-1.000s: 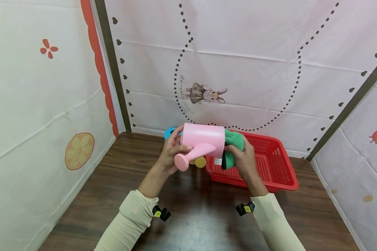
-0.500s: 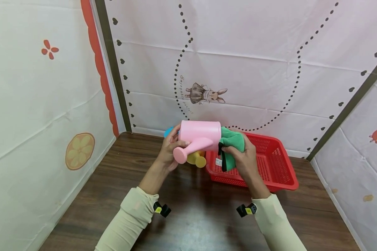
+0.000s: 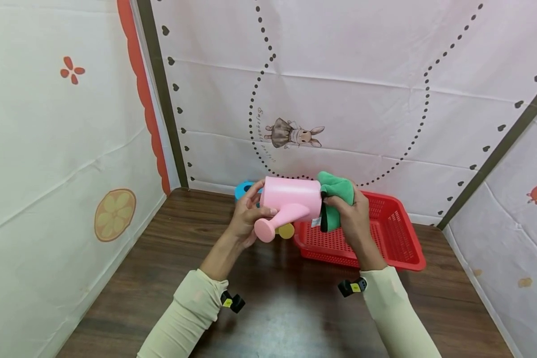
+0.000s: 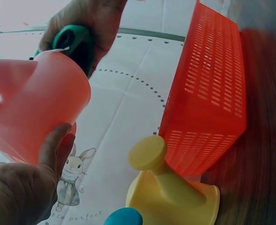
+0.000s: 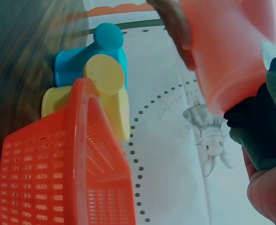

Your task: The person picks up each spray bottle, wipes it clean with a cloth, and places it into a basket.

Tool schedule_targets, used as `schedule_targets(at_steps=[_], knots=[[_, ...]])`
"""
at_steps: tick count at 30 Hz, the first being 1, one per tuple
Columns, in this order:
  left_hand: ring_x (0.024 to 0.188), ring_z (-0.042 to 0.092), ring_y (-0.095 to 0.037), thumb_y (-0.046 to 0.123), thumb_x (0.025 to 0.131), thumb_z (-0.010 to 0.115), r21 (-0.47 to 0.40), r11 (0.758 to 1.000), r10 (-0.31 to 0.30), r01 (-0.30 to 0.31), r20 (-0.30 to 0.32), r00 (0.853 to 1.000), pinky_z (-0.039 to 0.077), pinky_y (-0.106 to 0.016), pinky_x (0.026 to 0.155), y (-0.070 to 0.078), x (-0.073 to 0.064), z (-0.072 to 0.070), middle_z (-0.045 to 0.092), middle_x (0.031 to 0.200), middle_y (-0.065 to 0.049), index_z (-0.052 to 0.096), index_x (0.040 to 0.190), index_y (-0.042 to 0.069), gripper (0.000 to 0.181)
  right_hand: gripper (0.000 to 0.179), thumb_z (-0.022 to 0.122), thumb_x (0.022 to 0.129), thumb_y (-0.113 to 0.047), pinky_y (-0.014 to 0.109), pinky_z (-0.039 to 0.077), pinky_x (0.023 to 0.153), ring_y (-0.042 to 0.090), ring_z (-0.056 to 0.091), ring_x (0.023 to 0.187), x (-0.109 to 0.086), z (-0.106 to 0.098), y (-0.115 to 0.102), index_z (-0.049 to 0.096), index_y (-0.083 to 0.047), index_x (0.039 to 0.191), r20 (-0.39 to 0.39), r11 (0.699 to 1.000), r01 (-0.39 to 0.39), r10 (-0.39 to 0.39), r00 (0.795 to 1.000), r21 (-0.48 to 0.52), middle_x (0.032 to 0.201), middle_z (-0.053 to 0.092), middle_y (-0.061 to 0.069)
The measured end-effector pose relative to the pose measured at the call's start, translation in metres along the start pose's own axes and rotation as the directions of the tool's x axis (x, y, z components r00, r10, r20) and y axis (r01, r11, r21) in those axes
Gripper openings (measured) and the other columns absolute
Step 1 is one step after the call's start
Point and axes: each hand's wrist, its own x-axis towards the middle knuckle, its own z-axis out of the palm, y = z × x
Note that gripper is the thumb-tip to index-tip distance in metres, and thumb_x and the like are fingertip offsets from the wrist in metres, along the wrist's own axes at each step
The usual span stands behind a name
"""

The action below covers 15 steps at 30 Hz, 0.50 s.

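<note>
In the head view my left hand (image 3: 246, 216) grips a pink watering can (image 3: 292, 195) by its top end, clear of the table. The can lies on its side in the air, with its spout toward me and its base to the right. My right hand (image 3: 355, 215) pinches a folded green cloth (image 3: 338, 189) with a black edge against the base end. From the left wrist view, the cloth (image 4: 77, 44) is bunched in the right fingers right at the can's base rim. A small white tag shows by the cloth.
A red perforated basket (image 3: 400, 233) stands on the dark wooden table (image 3: 277, 318) behind and below my right hand. Left of it are a yellow watering can (image 5: 105, 77) and a blue watering can (image 5: 74, 65). Printed cloth walls (image 3: 340, 89) enclose the back and sides.
The pink watering can shifts slightly left and up, then back right and down. The green cloth moves across the base end, now higher up, and the right hand stays pinched on it.
</note>
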Motion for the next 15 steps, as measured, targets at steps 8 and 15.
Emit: schedule_targets(at_steps=[8, 15], knots=[[0.117, 0.062, -0.021, 0.005, 0.084, 0.071, -0.029, 1.0, 0.003, -0.003, -0.006, 1.0, 0.066, -0.026, 0.081, -0.001, -0.001, 0.002, 0.055, 0.144, -0.007, 0.041, 0.172, 0.011, 0.093, 0.043, 0.072, 0.101, -0.01, 0.027, 0.067, 0.073, 0.009, 0.073, 0.089, 0.0, 0.001, 0.019, 0.067, -0.007, 0.144, 0.039, 0.996, -0.081, 0.082, 0.996, -0.024, 0.109, 0.072, -0.008], [0.121, 0.059, -0.022, 0.005, 0.09, 0.065, -0.076, 0.997, -0.024, 0.018, -0.072, 0.997, 0.068, -0.025, 0.079, -0.002, -0.002, 0.006, 0.056, 0.14, -0.008, 0.039, 0.172, 0.012, 0.086, 0.042, 0.073, 0.101, -0.013, 0.029, 0.067, 0.073, 0.013, 0.074, 0.09, -0.013, 0.002, 0.024, 0.066, -0.007, 0.142, 0.066, 0.992, -0.092, 0.098, 0.993, -0.083, 0.113, 0.072, 0.0]])
